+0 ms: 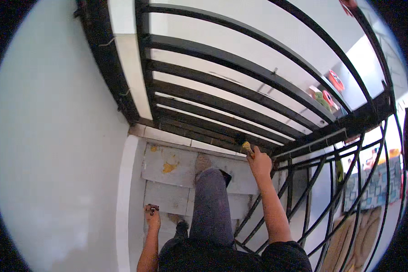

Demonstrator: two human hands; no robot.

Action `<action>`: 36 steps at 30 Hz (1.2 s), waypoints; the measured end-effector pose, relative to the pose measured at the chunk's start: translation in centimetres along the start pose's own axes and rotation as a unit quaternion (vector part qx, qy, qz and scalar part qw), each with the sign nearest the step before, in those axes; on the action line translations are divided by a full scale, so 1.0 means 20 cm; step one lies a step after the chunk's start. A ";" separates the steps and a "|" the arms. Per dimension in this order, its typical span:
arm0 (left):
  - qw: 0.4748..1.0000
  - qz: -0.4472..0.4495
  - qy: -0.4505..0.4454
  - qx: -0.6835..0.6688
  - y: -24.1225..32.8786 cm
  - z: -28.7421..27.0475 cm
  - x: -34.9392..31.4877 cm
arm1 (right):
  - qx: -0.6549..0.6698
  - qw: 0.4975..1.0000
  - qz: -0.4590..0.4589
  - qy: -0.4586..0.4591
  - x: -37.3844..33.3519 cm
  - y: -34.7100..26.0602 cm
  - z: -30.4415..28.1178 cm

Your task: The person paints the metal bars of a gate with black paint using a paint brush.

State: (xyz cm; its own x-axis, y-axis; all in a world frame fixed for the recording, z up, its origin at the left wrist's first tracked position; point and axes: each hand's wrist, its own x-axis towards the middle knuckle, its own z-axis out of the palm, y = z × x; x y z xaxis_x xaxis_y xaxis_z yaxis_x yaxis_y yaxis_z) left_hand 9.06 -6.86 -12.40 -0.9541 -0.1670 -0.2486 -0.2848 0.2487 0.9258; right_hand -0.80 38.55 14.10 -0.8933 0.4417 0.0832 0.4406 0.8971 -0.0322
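My right hand (pixel 260 164) is closed round a yellow-handled paintbrush (pixel 247 148). Its dark end meets the bottom bars of a black metal railing (pixel 213 99), near the corner; where the bristles end against the black is hard to see. Lower on the left, my left hand (pixel 152 218) hangs over the grey steps with its fingers curled. Something small and dark (pixel 153 209) shows at those fingers, too small to name.
Grey tiled steps (pixel 165 195) lie below me, with a yellow stain (pixel 170 167) on the upper one. A plain pale wall (pixel 54 136) rises on the left. Black slanting stair bars (pixel 308 195) run down the right, with a patterned blue-grey cloth (pixel 371 183) beyond.
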 end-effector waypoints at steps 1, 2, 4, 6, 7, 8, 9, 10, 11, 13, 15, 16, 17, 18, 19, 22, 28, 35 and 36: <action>0.998 0.015 -0.009 0.059 0.04 0.00 0.00 | -0.011 1.000 0.017 -0.012 -0.01 0.03 -0.02; 0.992 0.034 -0.018 0.117 0.09 0.00 0.00 | -0.011 0.999 0.035 -0.008 -0.02 0.08 -0.02; 0.998 -0.012 -0.057 0.033 0.22 0.04 0.00 | 0.009 0.999 0.032 0.005 -0.05 0.23 0.03; 0.993 -0.068 -0.081 -0.043 0.26 0.05 0.03 | 0.013 0.999 0.026 0.039 -0.07 0.30 0.07; 0.996 -0.039 -0.072 -0.030 0.25 0.04 0.05 | 0.015 0.998 0.040 0.038 -0.08 0.31 0.08; 0.998 -0.012 -0.060 -0.018 0.24 0.03 0.06 | 0.017 0.998 0.053 0.036 -0.08 0.33 0.08; 0.998 -0.010 -0.068 -0.013 0.23 0.03 0.09 | 0.018 0.997 0.062 0.035 -0.09 0.36 0.08; 0.997 0.031 -0.071 0.015 0.23 0.03 0.13 | 0.031 0.996 0.075 0.027 -0.10 0.39 0.07; 0.994 0.073 -0.074 0.041 0.24 0.05 0.15 | 0.043 0.995 0.088 0.020 -0.11 0.42 0.07; 0.996 0.062 -0.067 0.007 0.25 0.10 0.15 | 0.032 0.994 0.096 0.040 -0.15 0.52 0.07; 0.997 0.051 -0.054 -0.025 0.26 0.12 0.16 | 0.027 0.989 0.136 0.048 -0.17 0.54 0.01; 0.997 0.040 -0.071 -0.001 0.26 0.13 0.17 | 0.029 0.989 0.138 0.048 -0.18 0.57 0.03; 0.995 0.028 -0.090 0.021 0.28 0.15 0.17 | 0.026 0.981 0.184 0.063 -0.18 0.61 0.03; 0.995 0.029 -0.091 0.021 0.29 0.16 0.17 | 0.024 0.970 0.228 0.079 -0.19 0.65 0.03; 0.994 0.028 -0.101 0.013 0.30 0.18 0.17 | 0.024 0.970 0.230 0.079 -0.19 0.67 0.05; 0.994 0.013 -0.111 -0.003 0.32 0.21 0.15 | 0.051 0.962 0.247 0.106 -0.20 0.67 0.07; 0.994 0.000 -0.094 -0.050 0.41 0.33 0.10 | 0.240 0.951 0.194 0.035 -0.18 0.47 0.12; 0.977 0.055 -0.104 -0.175 0.45 0.39 0.17 | 0.205 0.922 0.280 0.172 -0.27 0.26 -0.33; 0.977 0.056 -0.106 -0.174 0.46 0.39 0.16 | 0.206 0.914 0.284 0.204 -0.26 0.23 -0.38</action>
State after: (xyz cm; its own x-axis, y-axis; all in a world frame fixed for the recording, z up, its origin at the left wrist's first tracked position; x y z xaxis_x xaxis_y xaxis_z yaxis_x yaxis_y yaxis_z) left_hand 2.66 2.37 -6.98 -0.9857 0.0536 -0.1597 -0.1641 -0.0913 0.9822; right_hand 6.54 40.35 21.00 -0.3862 0.8729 0.2983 0.6766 0.4878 -0.5516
